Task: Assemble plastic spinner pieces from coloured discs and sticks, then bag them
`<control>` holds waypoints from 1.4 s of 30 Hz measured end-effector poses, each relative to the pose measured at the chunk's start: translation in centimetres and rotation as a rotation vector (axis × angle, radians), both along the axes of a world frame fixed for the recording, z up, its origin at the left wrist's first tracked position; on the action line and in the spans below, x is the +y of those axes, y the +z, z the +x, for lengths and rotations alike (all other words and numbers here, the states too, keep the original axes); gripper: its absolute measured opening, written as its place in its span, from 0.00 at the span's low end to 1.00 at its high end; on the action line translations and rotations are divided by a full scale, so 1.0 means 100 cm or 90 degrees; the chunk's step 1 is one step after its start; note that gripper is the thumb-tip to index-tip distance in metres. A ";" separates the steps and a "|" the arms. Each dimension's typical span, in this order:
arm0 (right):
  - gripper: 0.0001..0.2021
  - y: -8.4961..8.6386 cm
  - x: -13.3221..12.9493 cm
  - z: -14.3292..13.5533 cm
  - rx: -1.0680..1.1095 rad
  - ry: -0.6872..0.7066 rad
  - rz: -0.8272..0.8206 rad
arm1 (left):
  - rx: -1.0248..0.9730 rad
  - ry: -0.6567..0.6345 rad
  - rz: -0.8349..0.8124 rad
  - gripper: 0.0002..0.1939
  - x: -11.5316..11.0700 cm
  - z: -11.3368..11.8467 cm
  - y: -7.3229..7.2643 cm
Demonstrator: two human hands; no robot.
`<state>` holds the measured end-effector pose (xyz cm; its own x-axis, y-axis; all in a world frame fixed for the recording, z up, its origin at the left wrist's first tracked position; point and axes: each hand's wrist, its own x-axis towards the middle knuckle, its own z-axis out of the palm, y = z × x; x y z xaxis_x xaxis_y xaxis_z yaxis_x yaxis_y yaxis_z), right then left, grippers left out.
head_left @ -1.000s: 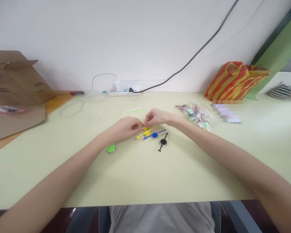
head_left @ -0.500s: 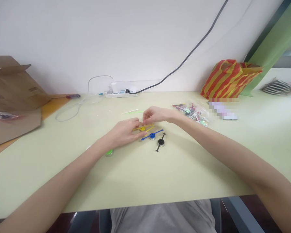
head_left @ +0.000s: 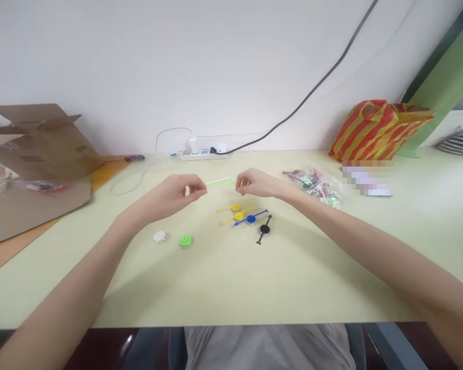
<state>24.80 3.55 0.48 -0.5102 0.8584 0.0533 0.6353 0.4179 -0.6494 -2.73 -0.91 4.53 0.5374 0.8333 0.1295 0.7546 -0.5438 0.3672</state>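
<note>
My left hand (head_left: pixel 185 190) is closed, thumb and fingertips together, at the left ends of a thin white stick (head_left: pixel 218 181) and a thin green stick (head_left: pixel 226 183). My right hand (head_left: pixel 254 183) has its fingers curled together by the green stick's right end. Whether either hand grips a stick cannot be made out. Below the hands sit two yellow arrow spinners (head_left: pixel 236 207), a blue arrow spinner (head_left: pixel 250 219) and a black arrow spinner (head_left: pixel 265 230), each on a small round base. A green round base (head_left: pixel 185 241) and a white round base (head_left: pixel 160 236) are without arrows.
A clear bag of mixed coloured parts (head_left: pixel 312 185) lies right of my right hand. Behind it stand a red-and-yellow striped bag (head_left: pixel 374 131) and a blurred-out item (head_left: pixel 368 180). A power strip (head_left: pixel 204 154) sits against the wall. An open cardboard box (head_left: pixel 57 149) is at left.
Both hands have left the yellow spinners. My left hand moved up and left to the thin sticks; my right hand shifted slightly away from it. The view has turned a little left.
</note>
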 end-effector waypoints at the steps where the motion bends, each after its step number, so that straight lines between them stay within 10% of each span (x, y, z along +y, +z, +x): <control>1: 0.06 -0.001 0.001 0.000 -0.002 0.002 0.005 | 0.012 -0.012 -0.037 0.15 -0.007 -0.008 0.003; 11: 0.12 -0.025 0.025 -0.025 -0.028 -0.053 0.159 | 0.107 -0.046 -0.170 0.12 -0.068 -0.039 -0.027; 24: 0.07 -0.044 0.068 -0.046 -0.052 0.006 0.168 | 0.143 -0.019 -0.014 0.08 0.015 0.010 -0.046; 42: 0.02 -0.039 0.056 0.002 0.019 -0.097 0.207 | -0.002 -0.042 0.023 0.11 0.044 0.015 -0.068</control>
<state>24.98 9.13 -3.39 -0.3715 0.8601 0.3496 0.6891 0.5078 -0.5170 -1.18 3.47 -2.22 0.5903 0.7912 0.1600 0.7162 -0.6048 0.3484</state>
